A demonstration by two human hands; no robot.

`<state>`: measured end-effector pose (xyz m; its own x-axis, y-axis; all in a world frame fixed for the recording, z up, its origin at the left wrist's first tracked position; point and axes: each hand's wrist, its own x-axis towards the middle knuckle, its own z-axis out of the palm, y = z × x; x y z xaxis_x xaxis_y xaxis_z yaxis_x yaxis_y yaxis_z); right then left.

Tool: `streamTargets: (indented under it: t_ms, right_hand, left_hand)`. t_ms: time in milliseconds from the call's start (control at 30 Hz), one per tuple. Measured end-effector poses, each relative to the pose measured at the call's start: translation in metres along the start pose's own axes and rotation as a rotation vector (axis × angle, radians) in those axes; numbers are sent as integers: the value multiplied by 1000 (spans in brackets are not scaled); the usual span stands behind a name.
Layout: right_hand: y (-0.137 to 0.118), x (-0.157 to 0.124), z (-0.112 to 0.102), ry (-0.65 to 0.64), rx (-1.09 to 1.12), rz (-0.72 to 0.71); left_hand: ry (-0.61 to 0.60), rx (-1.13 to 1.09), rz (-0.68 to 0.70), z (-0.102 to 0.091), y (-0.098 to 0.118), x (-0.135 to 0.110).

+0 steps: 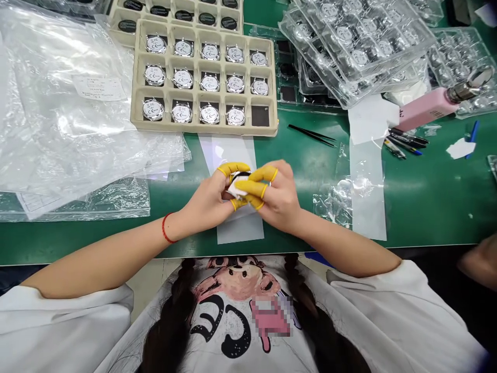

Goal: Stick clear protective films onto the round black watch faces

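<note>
Between both hands, over a white sheet near the table's front edge, is a round watch case with a dark rim, mostly hidden by fingers. My left hand, in yellow finger cots, grips its edge between fingers and thumb. With yellow-covered fingers too, my right hand presses a small white cloth against the case. Just beyond, a beige compartment tray carries several silver watch cases lying back up with printed marks. Its front right compartment shows only a dark base.
Black tweezers lie right of the tray. Plastic bags cover the left side. Stacked clear trays stand at the back right, near a pink handheld device and pens. Another person's blurred arm shows at the right edge.
</note>
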<state>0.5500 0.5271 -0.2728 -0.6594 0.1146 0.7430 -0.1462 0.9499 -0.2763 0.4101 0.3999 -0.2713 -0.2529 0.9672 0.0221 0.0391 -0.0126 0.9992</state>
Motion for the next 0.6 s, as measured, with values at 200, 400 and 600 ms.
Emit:
streamTargets:
  t_ms: [200, 400, 600]
  right_hand:
    - [21, 12, -17, 17, 38, 284]
    - [2, 9, -18, -228, -81, 155]
    - [3, 6, -19, -281, -61, -94]
  left_hand:
    - [25, -148, -127, 5, 10, 1]
    - [-17, -126, -148, 5, 11, 1]
    - [-37, -78, -114, 1, 11, 1]
